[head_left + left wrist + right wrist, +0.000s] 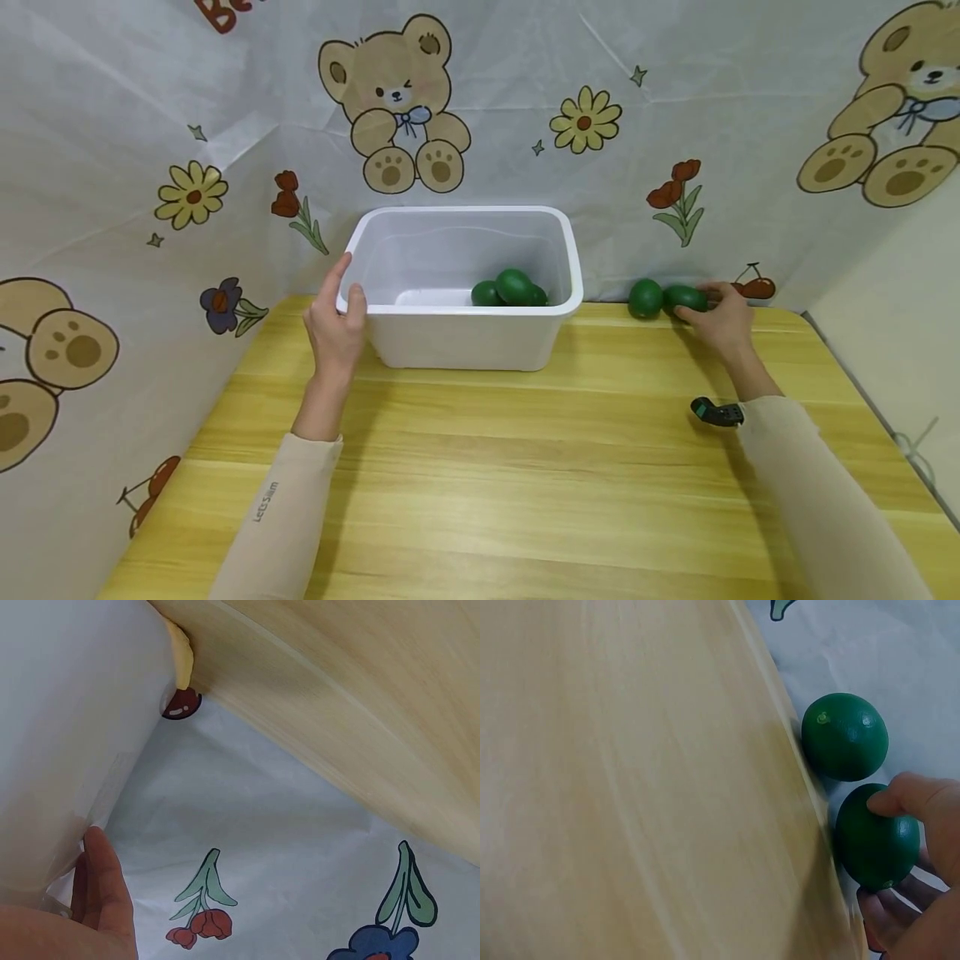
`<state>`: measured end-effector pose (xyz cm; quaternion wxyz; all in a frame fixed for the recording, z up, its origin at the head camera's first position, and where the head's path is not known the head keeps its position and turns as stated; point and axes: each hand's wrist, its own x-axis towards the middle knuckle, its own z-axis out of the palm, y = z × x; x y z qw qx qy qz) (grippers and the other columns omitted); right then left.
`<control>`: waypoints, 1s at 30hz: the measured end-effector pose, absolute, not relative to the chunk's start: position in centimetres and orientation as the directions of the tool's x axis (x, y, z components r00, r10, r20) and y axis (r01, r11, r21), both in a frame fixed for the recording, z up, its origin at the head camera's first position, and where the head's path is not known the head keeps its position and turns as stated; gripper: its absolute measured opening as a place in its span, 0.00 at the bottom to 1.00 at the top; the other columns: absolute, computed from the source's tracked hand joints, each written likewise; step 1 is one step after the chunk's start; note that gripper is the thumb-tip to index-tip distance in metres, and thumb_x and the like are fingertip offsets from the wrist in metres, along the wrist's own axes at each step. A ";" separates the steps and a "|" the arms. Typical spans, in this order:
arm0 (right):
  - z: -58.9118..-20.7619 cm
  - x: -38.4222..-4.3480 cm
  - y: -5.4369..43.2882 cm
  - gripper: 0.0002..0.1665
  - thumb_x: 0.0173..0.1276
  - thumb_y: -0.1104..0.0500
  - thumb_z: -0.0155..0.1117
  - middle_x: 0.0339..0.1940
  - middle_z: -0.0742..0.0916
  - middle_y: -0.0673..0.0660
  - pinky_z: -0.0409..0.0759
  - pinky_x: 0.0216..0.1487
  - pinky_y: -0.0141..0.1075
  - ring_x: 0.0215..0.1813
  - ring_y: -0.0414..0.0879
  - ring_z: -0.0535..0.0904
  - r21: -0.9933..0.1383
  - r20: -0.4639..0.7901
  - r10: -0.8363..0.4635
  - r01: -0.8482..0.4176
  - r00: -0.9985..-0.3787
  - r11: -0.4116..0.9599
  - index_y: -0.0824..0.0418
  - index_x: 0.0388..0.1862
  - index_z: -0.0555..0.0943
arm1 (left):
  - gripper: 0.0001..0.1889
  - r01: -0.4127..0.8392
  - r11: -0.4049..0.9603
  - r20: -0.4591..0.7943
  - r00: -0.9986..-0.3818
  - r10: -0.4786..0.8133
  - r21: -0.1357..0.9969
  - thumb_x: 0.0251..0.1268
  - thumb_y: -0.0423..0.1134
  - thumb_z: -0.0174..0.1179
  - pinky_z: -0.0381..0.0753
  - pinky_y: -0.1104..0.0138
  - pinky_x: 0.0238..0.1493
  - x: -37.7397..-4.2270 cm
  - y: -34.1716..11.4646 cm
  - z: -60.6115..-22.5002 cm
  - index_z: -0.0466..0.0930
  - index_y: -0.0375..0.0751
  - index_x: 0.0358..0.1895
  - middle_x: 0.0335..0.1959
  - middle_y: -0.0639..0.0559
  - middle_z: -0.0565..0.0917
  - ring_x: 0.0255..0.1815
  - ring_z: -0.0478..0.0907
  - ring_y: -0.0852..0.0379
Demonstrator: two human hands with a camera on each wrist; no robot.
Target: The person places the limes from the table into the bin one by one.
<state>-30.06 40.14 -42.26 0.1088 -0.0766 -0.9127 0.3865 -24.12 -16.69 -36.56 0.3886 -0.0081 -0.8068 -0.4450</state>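
Observation:
A white plastic bin (457, 337) stands near the back edge of the table. My left hand (336, 325) grips its left rim by the front corner, and the left wrist view shows the fingers (105, 881) along the bin's outer wall. Inside the bin several green limes (514, 287) lie heaped toward the right. Far to the right, my right hand (723, 321) holds another lime (877, 840), thumb on top and fingers around its far end. Right beside that one, a further lime (845, 736) lies at the table's back edge.
The wood-grain table (480, 467) meets a pale cloth (510, 50) printed with bears and flowers, which hangs behind and on the left. A light panel (892, 308) stands along the right side. A black strap device (716, 412) sits at my right wrist.

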 end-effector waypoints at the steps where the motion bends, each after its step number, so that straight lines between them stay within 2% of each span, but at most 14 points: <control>1: -42.3 -30.0 40.1 0.40 0.73 0.51 0.69 0.70 0.77 0.77 0.70 0.69 0.62 0.69 0.71 0.74 -0.721 0.145 0.229 0.056 -0.963 0.691 0.71 0.75 0.69 | 0.27 0.358 0.606 0.635 -0.697 -0.333 0.711 0.70 0.45 0.52 0.64 0.71 0.27 -24.1 -16.7 -36.6 0.82 0.45 0.70 0.50 0.35 0.90 0.18 0.61 0.57; 4: -42.4 -29.8 40.1 0.40 0.73 0.49 0.68 0.69 0.79 0.76 0.71 0.66 0.58 0.66 0.69 0.75 -0.720 0.162 0.258 0.065 -0.952 0.691 0.71 0.74 0.70 | 0.27 0.359 0.610 0.639 -0.695 -0.330 0.706 0.70 0.45 0.52 0.57 0.68 0.20 -24.2 -16.8 -36.6 0.82 0.45 0.70 0.34 0.33 0.88 0.13 0.53 0.63; 7: -42.2 -29.6 40.0 0.39 0.72 0.48 0.68 0.66 0.81 0.73 0.73 0.58 0.45 0.60 0.62 0.76 -0.730 0.193 0.308 0.074 -0.932 0.680 0.70 0.73 0.72 | 0.27 0.360 0.608 0.636 -0.700 -0.326 0.708 0.70 0.45 0.52 0.56 0.68 0.19 -24.3 -16.7 -36.6 0.81 0.45 0.70 0.35 0.33 0.88 0.13 0.52 0.63; 10: -41.5 -29.5 39.7 0.38 0.69 0.47 0.69 0.61 0.82 0.68 0.67 0.50 0.34 0.52 0.50 0.74 -0.738 0.251 0.344 0.051 -0.905 0.673 0.68 0.71 0.75 | 0.27 0.360 0.599 0.628 -0.707 -0.326 0.716 0.71 0.45 0.52 0.62 0.69 0.24 -24.2 -16.7 -36.6 0.81 0.45 0.70 0.50 0.34 0.90 0.16 0.57 0.56; 12: -40.7 -29.4 39.3 0.37 0.68 0.46 0.70 0.58 0.83 0.65 0.67 0.47 0.32 0.48 0.44 0.72 -0.745 0.289 0.352 0.023 -0.890 0.667 0.66 0.70 0.76 | 0.27 0.358 0.595 0.624 -0.710 -0.328 0.720 0.71 0.45 0.52 0.67 0.71 0.32 -24.2 -16.6 -36.6 0.81 0.45 0.71 0.61 0.38 0.87 0.21 0.65 0.52; 15: -39.0 -29.2 38.2 0.37 0.67 0.44 0.71 0.55 0.83 0.59 0.67 0.46 0.30 0.46 0.38 0.72 -0.748 0.333 0.347 -0.021 -0.876 0.664 0.63 0.69 0.78 | 0.27 0.359 0.591 0.623 -0.709 -0.331 0.723 0.71 0.45 0.52 0.70 0.71 0.38 -24.1 -16.6 -36.6 0.81 0.45 0.71 0.64 0.40 0.85 0.25 0.68 0.48; 17: -37.6 -28.9 37.1 0.37 0.67 0.43 0.72 0.54 0.83 0.54 0.69 0.46 0.28 0.48 0.35 0.72 -0.756 0.356 0.338 -0.056 -0.871 0.652 0.61 0.68 0.78 | 0.27 0.362 0.593 0.628 -0.704 -0.332 0.719 0.71 0.45 0.52 0.70 0.70 0.37 -24.1 -16.6 -36.6 0.81 0.45 0.71 0.64 0.40 0.85 0.26 0.69 0.48; 20: -35.6 -28.6 35.2 0.36 0.66 0.43 0.74 0.53 0.82 0.50 0.71 0.48 0.24 0.51 0.34 0.73 -0.768 0.384 0.318 -0.109 -0.867 0.632 0.59 0.67 0.80 | 0.27 0.370 0.597 0.637 -0.697 -0.328 0.712 0.71 0.45 0.52 0.67 0.68 0.32 -24.2 -16.7 -36.6 0.81 0.45 0.70 0.60 0.37 0.87 0.22 0.64 0.46; 25: -33.0 -28.3 32.2 0.34 0.66 0.45 0.75 0.51 0.83 0.46 0.75 0.49 0.22 0.52 0.35 0.75 -0.771 0.421 0.275 -0.182 -0.864 0.611 0.57 0.66 0.81 | 0.27 0.370 0.595 0.635 -0.700 -0.327 0.714 0.70 0.45 0.52 0.69 0.70 0.37 -24.3 -16.7 -36.7 0.81 0.46 0.70 0.61 0.38 0.86 0.28 0.71 0.45; 28: -31.7 -28.3 30.6 0.33 0.65 0.45 0.76 0.51 0.84 0.46 0.77 0.49 0.22 0.52 0.34 0.76 -0.771 0.445 0.256 -0.221 -0.858 0.598 0.56 0.66 0.82 | 0.27 0.370 0.598 0.637 -0.698 -0.327 0.711 0.70 0.45 0.52 0.67 0.70 0.33 -24.3 -16.7 -36.7 0.81 0.45 0.70 0.54 0.35 0.89 0.24 0.69 0.47; 30: -31.0 -28.2 29.5 0.33 0.65 0.46 0.76 0.52 0.84 0.49 0.78 0.50 0.22 0.52 0.34 0.76 -0.769 0.459 0.239 -0.248 -0.856 0.589 0.56 0.66 0.82 | 0.27 0.368 0.604 0.641 -0.694 -0.327 0.707 0.70 0.45 0.52 0.63 0.69 0.27 -24.3 -16.8 -36.7 0.81 0.45 0.70 0.43 0.33 0.90 0.19 0.64 0.53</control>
